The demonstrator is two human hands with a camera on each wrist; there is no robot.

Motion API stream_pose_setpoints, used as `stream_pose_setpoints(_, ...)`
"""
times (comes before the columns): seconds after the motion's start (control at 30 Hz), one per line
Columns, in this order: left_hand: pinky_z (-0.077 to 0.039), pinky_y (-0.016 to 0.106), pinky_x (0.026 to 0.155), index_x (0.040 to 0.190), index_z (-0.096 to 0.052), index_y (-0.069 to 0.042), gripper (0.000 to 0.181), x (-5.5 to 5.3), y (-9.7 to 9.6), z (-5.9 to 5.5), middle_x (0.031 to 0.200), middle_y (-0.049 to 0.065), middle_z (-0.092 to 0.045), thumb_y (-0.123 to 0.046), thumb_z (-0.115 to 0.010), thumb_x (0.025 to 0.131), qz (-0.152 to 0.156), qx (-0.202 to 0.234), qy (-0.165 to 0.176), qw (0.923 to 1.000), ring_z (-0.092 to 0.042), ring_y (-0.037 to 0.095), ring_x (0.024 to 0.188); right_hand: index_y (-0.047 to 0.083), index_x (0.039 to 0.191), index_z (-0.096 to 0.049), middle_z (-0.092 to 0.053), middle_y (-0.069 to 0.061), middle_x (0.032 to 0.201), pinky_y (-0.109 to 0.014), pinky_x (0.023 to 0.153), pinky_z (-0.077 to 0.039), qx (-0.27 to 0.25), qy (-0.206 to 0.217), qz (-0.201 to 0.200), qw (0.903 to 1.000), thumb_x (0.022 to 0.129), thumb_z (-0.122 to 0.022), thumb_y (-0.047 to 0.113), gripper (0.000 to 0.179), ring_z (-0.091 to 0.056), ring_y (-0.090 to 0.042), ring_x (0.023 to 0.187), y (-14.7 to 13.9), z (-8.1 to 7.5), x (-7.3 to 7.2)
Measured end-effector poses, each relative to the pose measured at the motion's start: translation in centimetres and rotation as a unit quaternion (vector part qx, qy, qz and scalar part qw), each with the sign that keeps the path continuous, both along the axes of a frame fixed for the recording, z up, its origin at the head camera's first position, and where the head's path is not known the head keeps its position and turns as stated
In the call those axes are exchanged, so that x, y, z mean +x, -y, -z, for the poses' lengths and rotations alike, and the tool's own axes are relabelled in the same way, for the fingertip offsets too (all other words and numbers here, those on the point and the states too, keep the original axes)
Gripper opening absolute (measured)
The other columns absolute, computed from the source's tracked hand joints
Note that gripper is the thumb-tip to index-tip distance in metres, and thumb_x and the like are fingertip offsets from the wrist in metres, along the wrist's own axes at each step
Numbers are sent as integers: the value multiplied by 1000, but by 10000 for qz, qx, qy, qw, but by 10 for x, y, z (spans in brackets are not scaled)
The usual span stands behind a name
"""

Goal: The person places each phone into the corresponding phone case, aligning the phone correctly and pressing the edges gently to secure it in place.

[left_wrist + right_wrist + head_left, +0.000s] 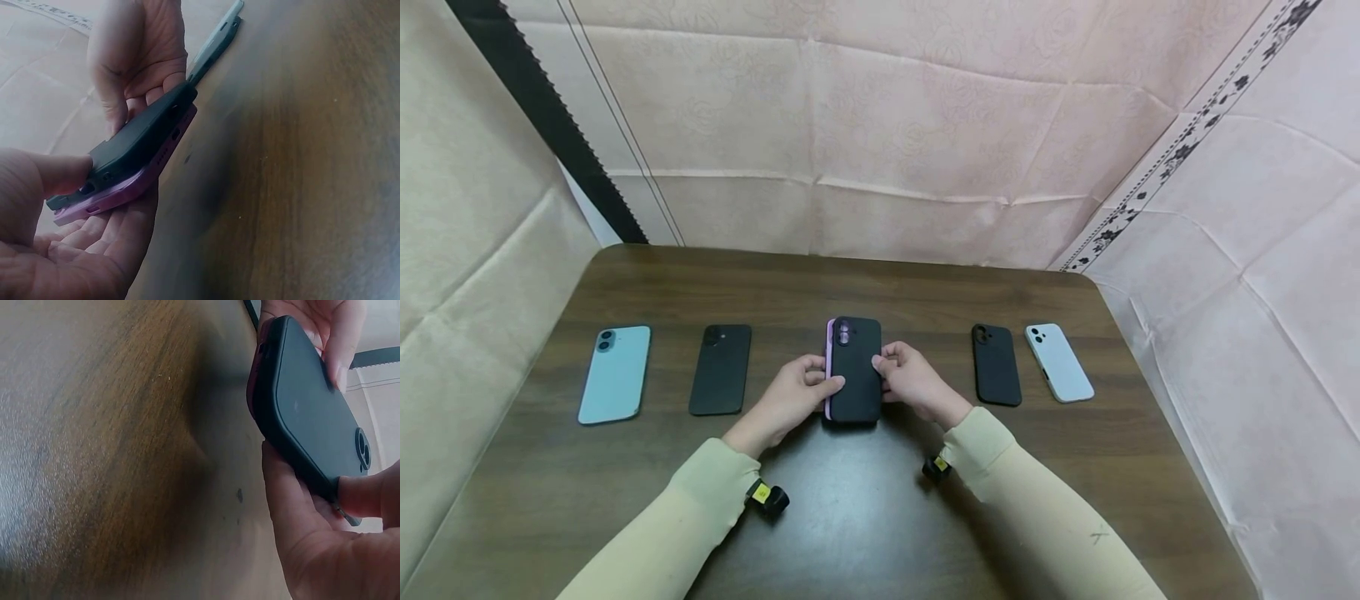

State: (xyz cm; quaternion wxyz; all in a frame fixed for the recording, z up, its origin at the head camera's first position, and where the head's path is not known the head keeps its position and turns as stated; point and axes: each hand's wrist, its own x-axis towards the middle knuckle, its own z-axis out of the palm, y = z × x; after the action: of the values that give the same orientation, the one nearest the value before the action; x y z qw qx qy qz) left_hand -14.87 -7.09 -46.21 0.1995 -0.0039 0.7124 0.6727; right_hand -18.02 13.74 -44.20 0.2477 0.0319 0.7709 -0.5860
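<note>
Over the middle of the table, a black phone case [857, 375] lies on a slim purple phone-shaped piece [134, 186]. The purple one shows along the case's left edge, with a port opening and small holes in its end in the left wrist view. My left hand [793, 390] grips the pair from the left, thumb on the black case and fingers under the purple piece. From the right side, my right hand [917, 383] pinches the pair, its thumb on the case's edge. Purple-rimmed lenses [844, 333] show through the case's camera opening.
To the left lie a light blue phone [615, 375] and a dark phone [720, 371]. A black phone case [997, 364] and a pale blue case [1060, 362] lie to the right. Pale cloth [850, 125] hangs behind the wooden table [850, 517].
</note>
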Motion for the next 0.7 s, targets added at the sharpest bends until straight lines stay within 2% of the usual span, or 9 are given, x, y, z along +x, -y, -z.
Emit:
stream_pose_setpoints(0.27,-54,36,82,130,-50,-4,41,-1,-1,2,113,14,-67,-20,-65,95,-120,-57,44,9999,-67,22,96,4,114,-47,-61,-18,98,-40,73,-57,-104,-11,10,9999,103,-49,22,22,-66,-26,84,-2,-1,1)
stream_pose_setpoints(0.5,-54,36,82,132,-52,-6,39,-1,-2,1,118,12,-66,-16,-62,96,-240,13,73,9997,-65,20,100,4,121,-48,-64,-16,100,-39,74,-57,-332,-10,16,9994,101,-54,21,27,-66,-28,86,-4,-2,2)
stream_pose_setpoints(0.7,-54,36,83,133,-52,-7,39,-1,-1,2,121,12,-65,-16,-61,96,-234,-76,77,9997,-65,20,102,2,117,-52,-63,-15,97,-41,76,-56,-417,-7,-84,9991,101,-55,22,26,-65,-28,84,-4,0,2)
